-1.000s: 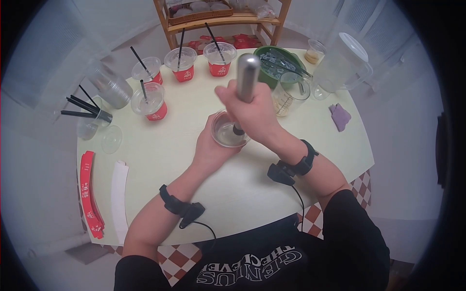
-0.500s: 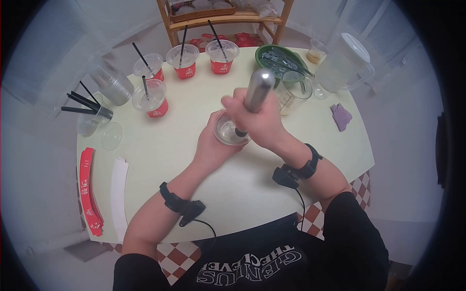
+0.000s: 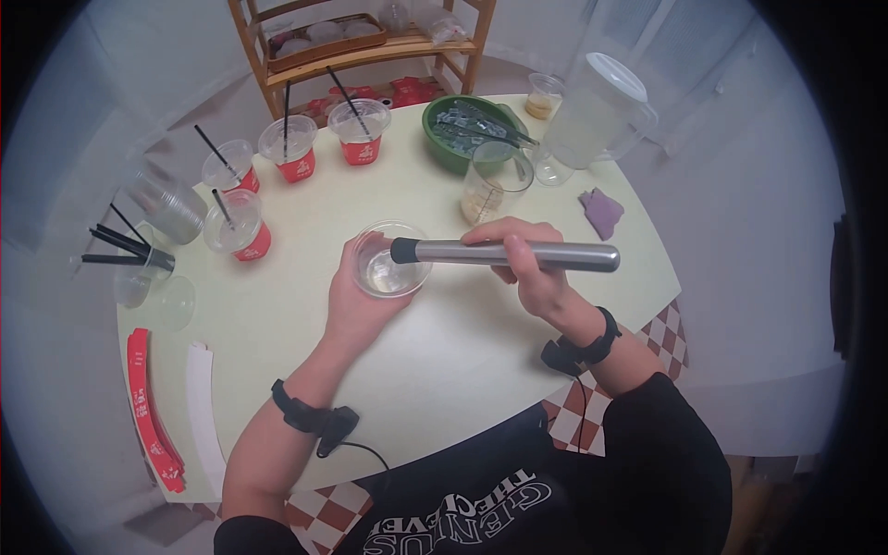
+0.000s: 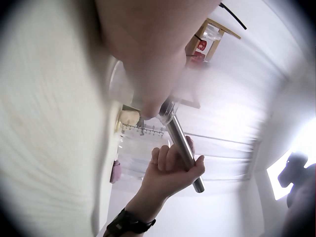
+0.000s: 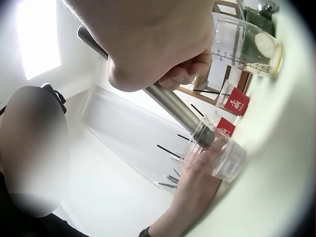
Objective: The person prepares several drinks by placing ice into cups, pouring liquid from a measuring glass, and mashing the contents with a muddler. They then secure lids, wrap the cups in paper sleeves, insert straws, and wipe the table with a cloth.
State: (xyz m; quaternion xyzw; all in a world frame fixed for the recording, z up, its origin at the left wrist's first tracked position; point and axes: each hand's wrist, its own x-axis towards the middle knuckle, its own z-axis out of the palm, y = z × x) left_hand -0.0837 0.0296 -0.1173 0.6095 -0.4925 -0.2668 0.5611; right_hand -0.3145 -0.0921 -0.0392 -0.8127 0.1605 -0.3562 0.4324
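My left hand [image 3: 350, 310] grips a clear plastic cup [image 3: 384, 285] from its left side, fingers wrapped round the wall. A little clear content shows at the cup's bottom. In my right hand [image 3: 544, 291] is a steel muddler [image 3: 462, 252] with a black head, held around its shaft with the thumb along it. The muddler leans far over to the right. Its black head [image 5: 203, 134] lies at the cup's mouth, just inside the rim in the right wrist view. From the left wrist view, my left hand hides much of the cup.
Behind the cup stand a measuring jug [image 3: 507, 180], a green bowl [image 3: 435, 148] of ice with tongs, and a lidded pitcher [image 3: 578, 129]. A purple cloth [image 3: 601, 215] lies right. Several red-sleeved cups with straws, including one [image 3: 250, 242], stand left, beyond red paper strips [image 3: 148, 416].
The muddler has come up from the cup's bottom and swung from near upright to nearly level, its handle end to the right. My right hand has turned and moved right. The head view has shifted.
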